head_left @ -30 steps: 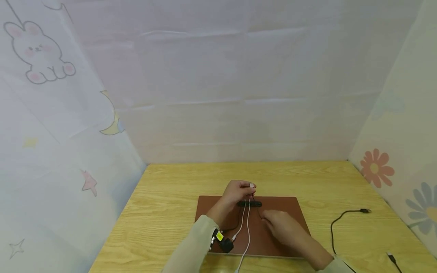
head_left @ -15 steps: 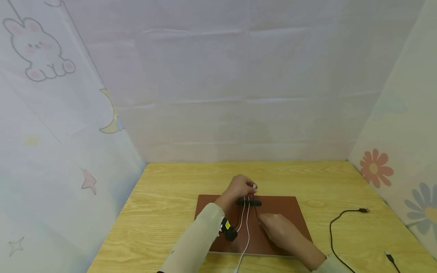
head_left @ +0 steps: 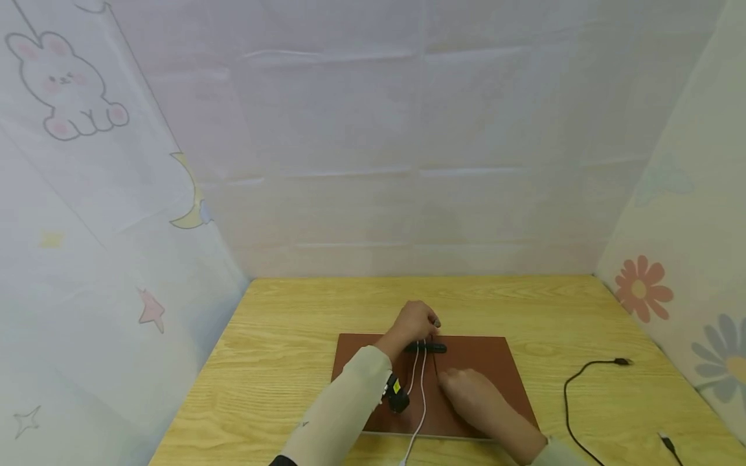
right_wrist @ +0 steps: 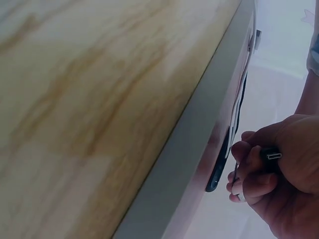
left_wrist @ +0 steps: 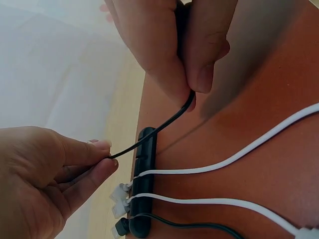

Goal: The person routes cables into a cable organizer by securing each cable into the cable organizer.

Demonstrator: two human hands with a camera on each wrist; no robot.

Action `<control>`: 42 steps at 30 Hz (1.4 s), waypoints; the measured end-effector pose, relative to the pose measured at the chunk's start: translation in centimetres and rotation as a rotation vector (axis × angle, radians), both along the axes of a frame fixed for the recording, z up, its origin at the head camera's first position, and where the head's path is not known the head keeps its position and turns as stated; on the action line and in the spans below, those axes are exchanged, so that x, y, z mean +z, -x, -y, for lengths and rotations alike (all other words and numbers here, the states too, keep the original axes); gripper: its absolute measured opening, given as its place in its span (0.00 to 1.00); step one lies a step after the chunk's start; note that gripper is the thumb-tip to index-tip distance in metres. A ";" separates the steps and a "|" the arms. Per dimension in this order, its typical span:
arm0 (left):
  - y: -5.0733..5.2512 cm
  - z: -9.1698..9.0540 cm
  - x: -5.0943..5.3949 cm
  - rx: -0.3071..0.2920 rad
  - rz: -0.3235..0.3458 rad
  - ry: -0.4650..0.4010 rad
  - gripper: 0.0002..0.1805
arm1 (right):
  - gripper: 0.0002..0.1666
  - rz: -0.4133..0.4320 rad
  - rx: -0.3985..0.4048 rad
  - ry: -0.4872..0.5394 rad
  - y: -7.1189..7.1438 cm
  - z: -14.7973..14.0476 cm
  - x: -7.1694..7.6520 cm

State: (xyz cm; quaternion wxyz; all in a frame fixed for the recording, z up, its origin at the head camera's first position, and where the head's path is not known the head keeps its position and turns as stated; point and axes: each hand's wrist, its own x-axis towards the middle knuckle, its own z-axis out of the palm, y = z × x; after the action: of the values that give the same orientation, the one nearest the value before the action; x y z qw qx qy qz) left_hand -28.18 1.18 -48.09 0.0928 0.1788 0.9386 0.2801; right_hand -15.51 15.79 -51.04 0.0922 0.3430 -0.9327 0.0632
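A black cable holder (left_wrist: 144,154) sits on the brown board (head_left: 484,382), with two white cables (left_wrist: 219,201) and a black cable (left_wrist: 184,222) in its slots. Their plugs (left_wrist: 119,199) lie along its far side. Another black cable (left_wrist: 164,124) stretches above the holder's right end. My left hand (left_wrist: 45,174) pinches this cable beyond the holder; its plug (head_left: 436,323) pokes out beside the fingers. On the near side, my right hand (left_wrist: 174,45) pinches the same cable. A black connector (right_wrist: 272,156) shows within the right hand (right_wrist: 286,199).
A black USB cable (head_left: 566,395) lies on the wooden table (head_left: 280,336) to the right. Another black cable end with a metal plug (head_left: 667,440) is near the front right. Printed cloth walls (head_left: 373,162) enclose the table's back and sides.
My left hand has shifted slightly right and its forearm has swung inward. The plug in it has turned. My right hand has come slightly nearer, and the cable between the hands looks straighter.
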 end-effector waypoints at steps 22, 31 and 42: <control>0.5 -2.1 -1.1 -0.124 -0.144 0.224 0.30 | 0.12 -0.156 0.000 -0.172 0.0 -0.2 -0.5; 0.5 -2.1 -1.1 -0.123 -0.170 0.254 0.33 | 0.11 -0.161 -0.026 -0.172 0.0 0.0 -0.7; 0.8 -2.3 -1.3 -0.137 -0.194 0.313 0.32 | 0.12 -0.220 -0.089 -0.186 -0.2 0.1 -0.9</control>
State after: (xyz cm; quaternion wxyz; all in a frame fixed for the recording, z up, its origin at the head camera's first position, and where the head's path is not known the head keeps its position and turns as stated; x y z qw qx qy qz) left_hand -28.94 3.47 -49.35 0.0476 0.2519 0.9608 0.1051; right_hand -15.33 15.69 -51.92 0.1646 0.3133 -0.9330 -0.0656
